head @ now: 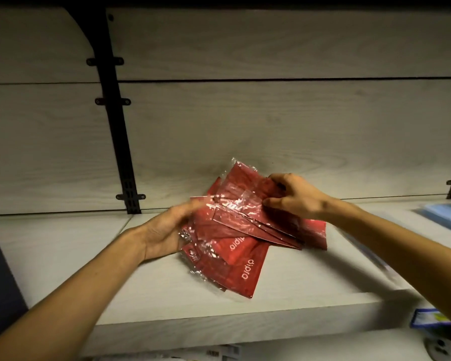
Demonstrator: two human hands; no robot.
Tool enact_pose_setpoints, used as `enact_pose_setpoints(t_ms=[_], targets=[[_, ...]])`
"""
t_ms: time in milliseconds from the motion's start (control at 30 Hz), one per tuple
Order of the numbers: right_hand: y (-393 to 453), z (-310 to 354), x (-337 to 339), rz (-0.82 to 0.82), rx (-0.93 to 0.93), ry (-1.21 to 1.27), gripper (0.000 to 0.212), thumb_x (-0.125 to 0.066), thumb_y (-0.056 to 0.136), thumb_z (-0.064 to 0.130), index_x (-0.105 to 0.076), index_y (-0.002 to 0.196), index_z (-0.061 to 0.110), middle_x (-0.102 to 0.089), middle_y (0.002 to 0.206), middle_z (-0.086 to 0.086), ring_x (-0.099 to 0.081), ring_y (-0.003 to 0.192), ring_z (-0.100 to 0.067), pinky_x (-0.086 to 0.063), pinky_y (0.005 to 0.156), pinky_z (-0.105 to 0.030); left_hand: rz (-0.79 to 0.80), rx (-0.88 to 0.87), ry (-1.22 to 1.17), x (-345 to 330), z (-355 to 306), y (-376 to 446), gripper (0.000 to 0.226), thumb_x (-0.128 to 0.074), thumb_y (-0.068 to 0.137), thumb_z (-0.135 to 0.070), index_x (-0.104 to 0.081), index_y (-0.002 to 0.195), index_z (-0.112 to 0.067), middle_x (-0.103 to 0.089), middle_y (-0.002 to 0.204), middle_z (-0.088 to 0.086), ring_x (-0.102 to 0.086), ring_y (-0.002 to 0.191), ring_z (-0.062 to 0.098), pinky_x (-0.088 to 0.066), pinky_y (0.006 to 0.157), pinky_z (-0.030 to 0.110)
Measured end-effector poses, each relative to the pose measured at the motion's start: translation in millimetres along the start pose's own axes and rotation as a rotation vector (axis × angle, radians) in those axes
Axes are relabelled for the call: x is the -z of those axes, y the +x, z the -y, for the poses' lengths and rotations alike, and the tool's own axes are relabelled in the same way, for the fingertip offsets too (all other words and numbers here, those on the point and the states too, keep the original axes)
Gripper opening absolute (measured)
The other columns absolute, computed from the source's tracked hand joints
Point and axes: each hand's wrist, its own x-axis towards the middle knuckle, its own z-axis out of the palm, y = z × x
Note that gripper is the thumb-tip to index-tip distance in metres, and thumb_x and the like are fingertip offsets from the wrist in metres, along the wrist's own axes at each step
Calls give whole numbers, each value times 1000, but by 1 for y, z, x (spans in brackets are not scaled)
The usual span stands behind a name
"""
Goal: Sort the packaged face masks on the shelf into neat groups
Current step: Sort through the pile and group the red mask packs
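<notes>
Lying between both hands: red mask packets

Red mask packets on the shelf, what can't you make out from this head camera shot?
- Packet count: the red packets overlap in a messy pile, so lower ones are hidden.
- Left hand fingers: motion-blurred, and partly behind the plastic.
- Blue item: cut off by the right edge.
- Labels under the shelf: cut off by the bottom edge, too small to read.

Pale wood-grain back panels, black slotted upright, dim light
</notes>
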Motion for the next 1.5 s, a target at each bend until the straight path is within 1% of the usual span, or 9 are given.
enact_pose_setpoints(t_ms=[100, 200, 300, 700, 800, 1000, 1167, 1333, 1500], targets=[[2, -5, 9, -42, -55, 90, 20, -74, 88, 10, -65, 106, 9, -72, 95, -10, -66, 81, -22, -55, 78, -38, 20, 4, 119, -2, 3, 1, 52, -80, 81, -6, -64, 130, -11, -68, 131, 17, -66, 120, 33, -54, 102, 42], [2, -11, 15, -36, -106, 169, 19, -75, 88, 9, -66, 106, 9, -73, 96, -10, -70, 86, -26, -59, 76, -37, -11, 5, 134, -1, 5, 1, 58, -76, 78, 11, -62, 130, -10, -69, 128, 17, -67, 118, 33, -58, 95, 38], [1, -13, 17, -9, -138, 162, 14, -76, 88, 13, -65, 97, 16, -72, 86, -2, -68, 75, -15, -54, 64, -25, -41, 18, 139, -1, 5, 2, 59, -77, 76, 11, -62, 129, -9, -70, 125, 17, -69, 115, 33, -59, 91, 36], [-8, -22, 29, -105, -322, 134, 17, -77, 84, 14, -68, 98, 10, -72, 93, -12, -69, 86, -27, -58, 77, -36, -317, -8, 138, -3, 4, 5, 55, -69, 57, -1, -69, 111, -8, -76, 102, 19, -73, 83, 30, -59, 77, 39], [-16, -23, 32, -107, -383, 187, 16, -78, 85, 17, -70, 98, 13, -74, 95, -10, -70, 79, -18, -57, 69, -27, -380, -18, 144, -1, 4, 5, 55, -66, 55, -4, -69, 110, -8, -76, 100, 19, -72, 83, 30, -58, 77, 40], [-26, -21, 36, -262, -475, 394, 6, -74, 88, 13, -68, 89, 14, -75, 94, -14, -70, 76, -24, -59, 82, -42, -464, -48, 106, -1, 3, 5, 54, -65, 52, -3, -68, 106, -5, -75, 95, 20, -71, 81, 32, -58, 81, 48], [-43, -19, 38, -251, -614, 841, 19, -67, 92, 7, -67, 106, -6, -74, 97, -20, -70, 73, -25, -63, 74, -37, -463, -87, 66, 0, 4, 6, 40, -65, 71, 11, -67, 108, -6, -77, 100, 19, -75, 83, 30, -60, 71, 41], [-58, -5, 13, -256, -657, 1251, 11, -51, 99, 0, -60, 105, 0, -70, 78, -14, -69, 60, -20, -59, 50, -28, -415, -84, 47, -7, 4, 7, 42, -69, 79, 14, -66, 115, -7, -77, 105, 15, -74, 99, 34, -60, 91, 46], [-56, 13, -19, -280, -717, 1325, 19, -56, 96, -3, -60, 114, 2, -67, 87, -16, -65, 74, -25, -60, 61, -37, -333, -81, 22, -17, 4, 3, 47, -72, 78, 14, -63, 120, -6, -76, 110, 17, -73, 103, 34, -58, 94, 47]])
